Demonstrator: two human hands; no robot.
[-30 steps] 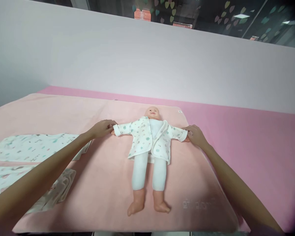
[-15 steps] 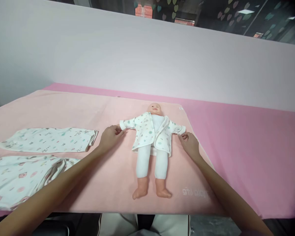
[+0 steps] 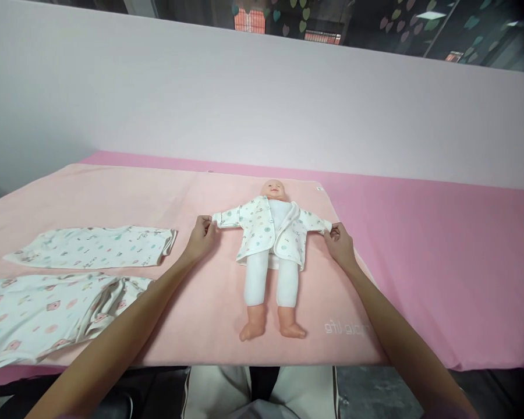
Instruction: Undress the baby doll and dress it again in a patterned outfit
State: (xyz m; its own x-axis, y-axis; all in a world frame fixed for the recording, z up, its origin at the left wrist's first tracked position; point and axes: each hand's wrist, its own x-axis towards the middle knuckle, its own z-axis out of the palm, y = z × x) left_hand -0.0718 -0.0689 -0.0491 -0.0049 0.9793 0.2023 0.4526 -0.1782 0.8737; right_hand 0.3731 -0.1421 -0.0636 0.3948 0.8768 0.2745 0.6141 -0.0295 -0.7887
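Both hands have moved since the earlier frame: fingertips then lay at or just under the sleeve ends, now they sit at the cuffs. State of each?

Left hand: thumb and fingers drawn together, clamped on the left cuff. Right hand: likewise pinched, on the right cuff. Cannot tell whether the doll's own hands are also within the grips.

Position of the doll?

Face up on the peach mat, between the two hands, head far, bare feet near. Arms spread wide. Patterned jacket open at the front over a white layer; white leggings below.

Other items noted?

Two printed garments at left, laid flat: the far garment and the near garment, the latter rumpled at its right part, partly behind the left forearm. Pink surface extends right of the mat; pale wall stands beyond
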